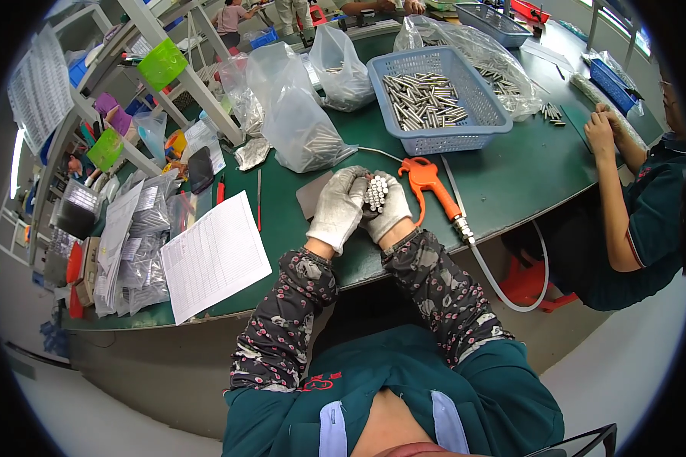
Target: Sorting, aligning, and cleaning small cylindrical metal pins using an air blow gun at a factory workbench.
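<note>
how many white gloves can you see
2: one on the left hand, one on the right hand, both at the bundle of metal pins. More could be hidden among the clutter.

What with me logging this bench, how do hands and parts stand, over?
Right hand around metal pin bundle, left hand against it. Bundle ends face the camera. Orange air gun close beside right hand.

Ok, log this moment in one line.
left grip: at rod bundle; right grip: holding rod bundle; basket: rods inside; air gun: on table
</note>
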A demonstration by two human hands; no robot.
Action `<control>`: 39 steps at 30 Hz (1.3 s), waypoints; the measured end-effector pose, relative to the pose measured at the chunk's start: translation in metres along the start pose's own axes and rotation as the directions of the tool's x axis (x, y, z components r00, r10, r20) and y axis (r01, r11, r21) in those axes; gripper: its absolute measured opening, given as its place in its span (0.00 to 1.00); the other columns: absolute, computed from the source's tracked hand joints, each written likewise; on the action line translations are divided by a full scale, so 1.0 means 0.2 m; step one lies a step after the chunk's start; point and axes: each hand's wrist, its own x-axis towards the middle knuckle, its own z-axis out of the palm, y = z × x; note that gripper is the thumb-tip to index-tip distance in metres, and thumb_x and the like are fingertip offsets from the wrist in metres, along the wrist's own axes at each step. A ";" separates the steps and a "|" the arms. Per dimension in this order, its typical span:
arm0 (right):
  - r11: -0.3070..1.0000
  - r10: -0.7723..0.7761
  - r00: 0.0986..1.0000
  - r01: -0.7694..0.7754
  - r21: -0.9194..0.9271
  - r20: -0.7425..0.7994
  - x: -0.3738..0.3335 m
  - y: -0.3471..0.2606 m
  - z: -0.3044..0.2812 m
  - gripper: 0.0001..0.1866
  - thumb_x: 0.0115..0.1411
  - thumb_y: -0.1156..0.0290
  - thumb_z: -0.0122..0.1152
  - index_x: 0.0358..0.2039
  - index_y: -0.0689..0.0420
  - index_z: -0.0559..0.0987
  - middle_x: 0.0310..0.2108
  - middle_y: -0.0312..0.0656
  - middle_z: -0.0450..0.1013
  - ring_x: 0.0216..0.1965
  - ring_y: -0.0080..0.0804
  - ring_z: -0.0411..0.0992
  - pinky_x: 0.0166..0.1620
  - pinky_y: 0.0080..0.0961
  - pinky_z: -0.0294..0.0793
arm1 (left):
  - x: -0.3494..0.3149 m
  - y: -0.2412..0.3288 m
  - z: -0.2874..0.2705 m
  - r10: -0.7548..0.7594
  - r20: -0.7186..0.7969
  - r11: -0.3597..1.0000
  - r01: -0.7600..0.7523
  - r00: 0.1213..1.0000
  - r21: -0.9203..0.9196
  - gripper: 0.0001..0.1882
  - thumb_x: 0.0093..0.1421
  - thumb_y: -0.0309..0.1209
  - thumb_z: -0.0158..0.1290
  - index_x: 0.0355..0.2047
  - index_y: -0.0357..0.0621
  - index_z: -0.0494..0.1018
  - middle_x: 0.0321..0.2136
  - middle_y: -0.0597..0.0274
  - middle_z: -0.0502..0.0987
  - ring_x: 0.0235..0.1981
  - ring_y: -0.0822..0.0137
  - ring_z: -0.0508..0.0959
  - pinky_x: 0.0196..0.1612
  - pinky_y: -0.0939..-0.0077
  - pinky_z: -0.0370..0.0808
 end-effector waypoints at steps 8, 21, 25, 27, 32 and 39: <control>1.000 -0.022 0.999 0.021 -0.010 -0.049 -0.03 0.01 0.04 0.11 0.60 0.62 0.48 0.29 0.52 0.76 0.26 0.35 0.75 0.26 0.31 0.74 0.32 0.29 0.77 | 0.00 -0.01 0.00 -0.011 -0.010 1.000 0.011 1.000 0.011 0.11 0.62 0.29 0.48 0.41 0.36 0.72 0.38 0.56 0.77 0.41 0.67 0.76 0.47 0.76 0.70; 1.000 -0.005 0.998 0.005 -0.003 -0.060 0.00 0.02 0.01 0.10 0.59 0.59 0.51 0.27 0.50 0.73 0.23 0.35 0.73 0.23 0.31 0.73 0.30 0.32 0.77 | -0.06 -0.01 0.01 0.065 -0.156 0.998 -0.062 0.986 0.022 0.11 0.59 0.26 0.52 0.43 0.39 0.70 0.35 0.61 0.74 0.35 0.71 0.75 0.42 0.78 0.72; 1.000 -0.012 0.992 0.010 -0.013 -0.127 -0.03 0.02 0.06 0.13 0.61 0.62 0.47 0.25 0.54 0.73 0.20 0.38 0.71 0.23 0.34 0.71 0.31 0.32 0.75 | -0.09 -0.03 0.01 0.162 -0.182 0.986 -0.150 0.970 0.077 0.14 0.57 0.26 0.55 0.44 0.39 0.70 0.35 0.62 0.73 0.34 0.72 0.74 0.41 0.79 0.73; 0.998 0.009 0.995 -0.015 -0.060 -0.099 -0.01 0.01 0.03 0.13 0.60 0.59 0.49 0.25 0.53 0.72 0.19 0.38 0.71 0.20 0.34 0.70 0.27 0.33 0.74 | -0.10 0.02 0.01 0.174 -0.162 0.984 -0.165 0.971 0.065 0.16 0.52 0.29 0.58 0.41 0.38 0.71 0.38 0.57 0.73 0.36 0.63 0.75 0.42 0.73 0.73; 0.985 0.172 0.982 -0.173 -0.005 -0.077 -0.02 -0.03 0.05 0.16 0.60 0.55 0.50 0.22 0.52 0.69 0.13 0.36 0.66 0.11 0.30 0.64 0.16 0.27 0.66 | -0.12 0.13 0.00 0.344 -0.109 0.899 -0.294 0.933 0.324 0.25 0.39 0.36 0.65 0.37 0.37 0.73 0.41 0.53 0.74 0.40 0.54 0.75 0.43 0.64 0.73; 0.976 0.198 0.980 -0.194 0.102 -0.027 0.00 -0.02 0.03 0.13 0.59 0.59 0.50 0.21 0.51 0.69 0.13 0.36 0.65 0.13 0.29 0.65 0.19 0.27 0.69 | -0.13 0.13 0.01 0.275 -0.130 0.917 -0.220 0.953 0.333 0.26 0.40 0.38 0.65 0.38 0.38 0.73 0.40 0.54 0.74 0.39 0.55 0.75 0.43 0.64 0.73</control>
